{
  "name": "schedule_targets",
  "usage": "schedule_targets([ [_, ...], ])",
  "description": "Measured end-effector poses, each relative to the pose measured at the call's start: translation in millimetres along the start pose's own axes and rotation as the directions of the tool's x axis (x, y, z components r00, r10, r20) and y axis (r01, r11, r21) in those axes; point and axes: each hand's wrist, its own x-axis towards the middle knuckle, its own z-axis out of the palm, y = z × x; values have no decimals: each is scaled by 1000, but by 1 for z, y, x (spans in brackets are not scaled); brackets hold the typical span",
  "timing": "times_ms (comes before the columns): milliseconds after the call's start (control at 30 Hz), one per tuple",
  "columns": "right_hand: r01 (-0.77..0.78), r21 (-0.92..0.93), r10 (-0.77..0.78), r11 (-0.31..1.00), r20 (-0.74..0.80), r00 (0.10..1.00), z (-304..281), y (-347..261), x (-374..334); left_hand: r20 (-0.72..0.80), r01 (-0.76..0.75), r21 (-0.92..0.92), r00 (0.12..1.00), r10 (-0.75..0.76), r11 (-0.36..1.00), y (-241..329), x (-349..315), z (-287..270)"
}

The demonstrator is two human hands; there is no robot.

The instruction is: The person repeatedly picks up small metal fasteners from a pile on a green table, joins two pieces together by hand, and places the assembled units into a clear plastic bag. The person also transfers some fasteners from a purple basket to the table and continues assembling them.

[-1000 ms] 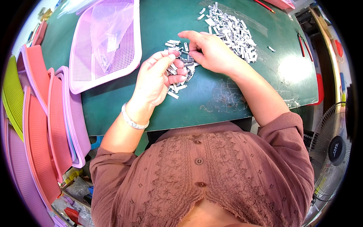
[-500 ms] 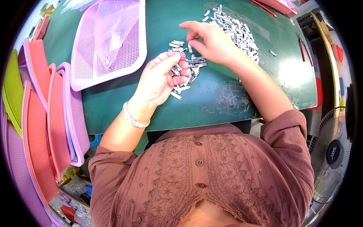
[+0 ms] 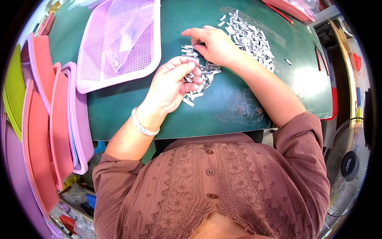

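Note:
Several small silver metal clips (image 3: pixel 188 77) are partly visible in the curled fingers of my left hand (image 3: pixel 171 83), the thumb pressed over them. Just beyond it, my right hand (image 3: pixel 215 47) hovers with its index finger stretched left and the thumb drawn in to the curled fingers. Whatever lies between that thumb and those fingers is too small to make out. Beneath and beside both hands spreads a small heap of the same kind of metal pieces (image 3: pixel 207 75). Farther off, past my right wrist, lies a larger pile of silver pieces (image 3: pixel 252 42).
A pink mesh basket (image 3: pixel 156 47) holding a clear plastic bag (image 3: pixel 125 34) rests on the green table (image 3: pixel 238 115), left. Red-handled pliers (image 3: pixel 318 59) and a red pencil (image 3: pixel 278 13) lie right. Stacked coloured baskets (image 3: pixel 39 119) stand left; a fan (image 3: pixel 346 163) stands right.
My right hand has shifted slightly left and down, closer to the left hand. The left hand stays curled round its clips. The whole view has shifted a little.

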Motion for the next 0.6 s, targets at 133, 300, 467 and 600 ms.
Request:
schedule_targets([
  [133,-287,455,241,843,157,958,-6,4,0,7,-9,-14,1000,10,1000,-1,1,-2],
  [300,-397,633,308,665,251,918,-29,-10,-3,-12,-27,-15,1000,27,1000,-1,1,0],
  [467,-374,678,220,633,306,926,-37,-20,-11,-68,-90,-29,994,88,996,-4,1,3],
  [600,-361,723,122,589,362,924,-38,-27,-9,-72,-100,-23,993,98,995,-5,2,1],
])
